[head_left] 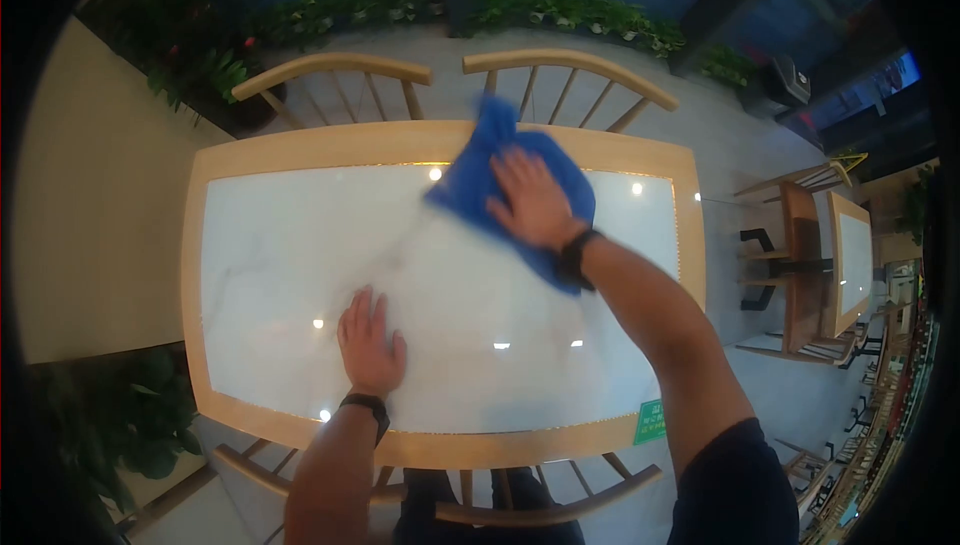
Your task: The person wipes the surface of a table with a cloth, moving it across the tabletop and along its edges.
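Observation:
A blue cloth lies spread over the far right part of a white marble-look tabletop with a wooden rim, one corner reaching over the far edge. My right hand rests flat on the cloth, fingers apart and pressing from above without gripping it. Flat on the bare white surface at the near left is my left hand, its fingers spread and nothing in it. Both wrists wear dark bands.
Two wooden chairs stand beyond the far edge, more at the near edge. A green sticker is at the near right corner. Potted plants line the back. Another table stands at the right.

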`<action>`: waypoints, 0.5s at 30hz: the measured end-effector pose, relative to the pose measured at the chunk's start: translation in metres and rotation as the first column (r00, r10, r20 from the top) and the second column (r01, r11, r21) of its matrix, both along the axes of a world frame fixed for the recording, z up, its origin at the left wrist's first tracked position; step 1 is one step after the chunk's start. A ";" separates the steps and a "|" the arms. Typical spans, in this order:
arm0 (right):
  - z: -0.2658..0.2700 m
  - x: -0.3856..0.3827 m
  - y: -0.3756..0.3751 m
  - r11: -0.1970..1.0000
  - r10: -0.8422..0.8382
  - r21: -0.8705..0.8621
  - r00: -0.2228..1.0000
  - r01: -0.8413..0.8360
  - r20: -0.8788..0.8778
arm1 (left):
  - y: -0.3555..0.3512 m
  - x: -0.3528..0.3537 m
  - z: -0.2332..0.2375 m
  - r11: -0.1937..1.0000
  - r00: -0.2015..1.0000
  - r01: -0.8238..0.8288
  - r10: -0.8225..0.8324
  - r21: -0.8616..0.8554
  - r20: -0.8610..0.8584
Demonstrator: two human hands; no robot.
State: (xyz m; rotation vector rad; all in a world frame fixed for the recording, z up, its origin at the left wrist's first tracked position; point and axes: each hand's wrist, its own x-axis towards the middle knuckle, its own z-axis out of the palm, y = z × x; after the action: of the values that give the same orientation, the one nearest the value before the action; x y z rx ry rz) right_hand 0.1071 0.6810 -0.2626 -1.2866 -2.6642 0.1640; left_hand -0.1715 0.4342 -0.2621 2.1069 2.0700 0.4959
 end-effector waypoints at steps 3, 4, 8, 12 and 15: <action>-0.011 -0.035 0.051 0.975 -0.213 0.059 0.976 0.215 -0.036 | -0.001 0.000 0.004 0.999 1.000 -0.012 0.013 -0.052 0.020; -0.012 -0.048 0.057 0.965 -0.255 0.057 0.966 0.257 -0.033 | 0.004 -0.002 0.004 1.000 1.000 -0.009 0.010 -0.030 0.019; -0.020 -0.062 0.030 0.972 -0.226 0.055 0.974 0.227 -0.026 | -0.001 -0.003 0.000 1.000 1.000 0.007 -0.007 0.000 0.028; -0.004 -0.069 -0.072 0.999 -0.035 -0.001 0.996 0.035 -0.084 | -0.002 -0.004 0.001 1.000 1.000 0.002 -0.001 -0.030 0.023; 0.003 -0.086 -0.173 0.985 0.156 -0.065 0.987 -0.159 -0.043 | -0.005 -0.010 -0.002 0.999 0.993 0.030 -0.033 0.029 0.113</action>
State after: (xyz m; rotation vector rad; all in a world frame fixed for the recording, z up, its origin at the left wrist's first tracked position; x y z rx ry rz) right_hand 0.0211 0.5083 -0.2598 -1.0785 -2.7490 0.3002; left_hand -0.1812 0.4288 -0.2639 2.0714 1.9760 0.6271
